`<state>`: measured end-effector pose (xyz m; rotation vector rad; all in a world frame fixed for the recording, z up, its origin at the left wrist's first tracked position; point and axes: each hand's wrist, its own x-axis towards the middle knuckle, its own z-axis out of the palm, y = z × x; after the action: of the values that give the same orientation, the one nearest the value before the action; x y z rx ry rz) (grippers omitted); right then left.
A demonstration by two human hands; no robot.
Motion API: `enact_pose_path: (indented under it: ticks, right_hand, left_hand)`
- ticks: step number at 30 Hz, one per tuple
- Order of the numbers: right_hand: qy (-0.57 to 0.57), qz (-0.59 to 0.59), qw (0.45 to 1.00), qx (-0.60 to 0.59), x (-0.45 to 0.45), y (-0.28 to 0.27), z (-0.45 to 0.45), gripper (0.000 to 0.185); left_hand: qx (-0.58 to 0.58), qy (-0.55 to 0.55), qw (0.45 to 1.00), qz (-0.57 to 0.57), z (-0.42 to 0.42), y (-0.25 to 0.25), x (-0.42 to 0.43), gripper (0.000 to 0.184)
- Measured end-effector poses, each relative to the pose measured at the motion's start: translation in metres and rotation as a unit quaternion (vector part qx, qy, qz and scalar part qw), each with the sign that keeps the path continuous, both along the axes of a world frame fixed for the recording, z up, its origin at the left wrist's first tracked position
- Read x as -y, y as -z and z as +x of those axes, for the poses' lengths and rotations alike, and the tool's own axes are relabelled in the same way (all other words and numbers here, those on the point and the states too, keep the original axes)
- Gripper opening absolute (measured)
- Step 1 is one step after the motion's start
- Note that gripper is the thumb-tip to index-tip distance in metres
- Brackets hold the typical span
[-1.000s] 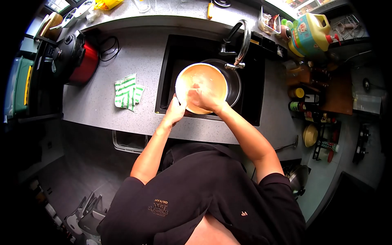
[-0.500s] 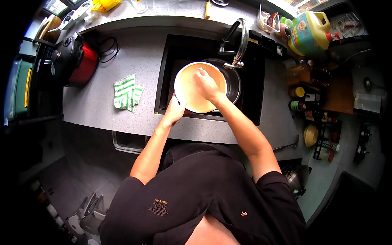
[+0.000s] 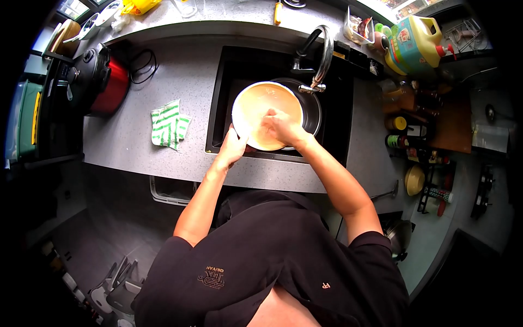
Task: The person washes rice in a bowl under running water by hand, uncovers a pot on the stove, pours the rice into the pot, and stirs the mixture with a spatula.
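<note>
A round bowl (image 3: 248,109), orange-toned inside with a white rim, is held over the black sink (image 3: 231,62). My left hand (image 3: 233,147) grips its lower left rim. Inside the bowl is my right hand (image 3: 284,128), its fingers curled near the middle; what they hold, if anything, is hidden. The bowl seems to contain cloudy liquid. Behind and right of it, a dark round basin (image 3: 312,111) sits in the sink, under the chrome faucet (image 3: 326,54).
A green-striped cloth (image 3: 166,124) lies on the grey counter (image 3: 131,147) left of the sink. Further left stands a red and black cooker (image 3: 109,82). A large yellow jug (image 3: 414,46) is at the back right, above shelves of bottles and jars.
My right hand moved up inside the bowl, then back down toward its middle, with the fingers now curled. My left hand stays on the rim, and the bowl has barely shifted.
</note>
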<state>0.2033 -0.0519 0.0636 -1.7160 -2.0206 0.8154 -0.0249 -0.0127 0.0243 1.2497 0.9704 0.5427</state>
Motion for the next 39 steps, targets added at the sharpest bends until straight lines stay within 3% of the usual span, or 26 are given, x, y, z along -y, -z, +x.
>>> enact_pose_path:
  ticks: [3,7,9,11,15,18,21,23,24,25,27,29,33,36,39]
  right_hand:
    - [0.017,0.096,0.992,0.085,-0.007,-0.003,0.015,0.034]
    - [0.139,0.103,0.982,0.076,-0.024,0.02,0.013,0.033]
    - [0.197,0.094,0.974,-0.068,-0.033,0.055,0.008,0.04]
    - [0.148,0.169,0.974,0.021,-0.039,0.055,-0.003,0.043]
    - [0.156,0.097,0.982,-0.034,-0.033,0.025,-0.032,0.036]
    - [0.103,0.11,0.989,0.004,-0.023,0.02,-0.04,0.037]
    - [0.014,0.06,0.998,0.012,-0.012,0.004,-0.032,0.025]
    - [-0.016,0.006,0.999,0.027,-0.011,-0.007,-0.023,0.021]
    - [-0.013,-0.022,0.999,0.04,-0.01,-0.011,-0.018,0.021]
    - [-0.009,-0.051,0.997,0.053,-0.01,-0.015,-0.013,0.021]
    - [0.032,0.043,0.997,0.059,-0.012,-0.016,-0.005,0.021]
    - [0.069,0.121,0.989,0.049,-0.013,-0.024,-0.006,0.024]
    - [0.044,0.099,0.993,0.052,-0.016,-0.036,-0.015,0.028]
    - [0.119,0.12,0.986,-0.011,-0.011,-0.053,-0.018,0.03]
    - [0.14,0.146,0.979,0.014,0.001,-0.061,-0.006,0.03]
  left_hand:
    - [-0.005,-0.004,1.0,-0.003,0.002,-0.003,0.0,0.049]
    - [-0.01,-0.002,0.999,-0.038,0.006,-0.024,-0.001,0.049]
    - [-0.003,-0.01,0.997,-0.082,0.009,-0.039,0.0,0.049]
    - [-0.001,-0.006,0.998,-0.061,0.009,-0.036,-0.001,0.047]
    - [-0.001,0.004,0.999,-0.042,0.009,-0.034,-0.003,0.045]
    - [-0.006,-0.003,0.988,-0.152,0.008,-0.045,-0.003,0.047]
    - [0.005,-0.016,0.985,-0.174,0.01,-0.057,-0.004,0.047]
    - [-0.002,-0.006,1.0,0.013,0.005,-0.002,-0.006,0.047]
    - [-0.006,-0.001,0.994,0.107,0.006,0.0,-0.009,0.047]
    - [-0.01,0.003,0.998,0.066,0.006,0.001,-0.009,0.047]
    - [-0.019,0.013,1.0,-0.017,0.004,-0.009,-0.008,0.047]
    - [-0.004,-0.001,1.0,-0.028,0.006,-0.023,-0.007,0.047]
    - [0.007,0.001,0.999,-0.038,0.005,-0.028,-0.011,0.047]
    - [-0.005,-0.002,1.0,-0.019,0.002,-0.027,-0.012,0.047]
    - [-0.009,-0.003,1.0,0.016,-0.001,-0.017,-0.015,0.048]
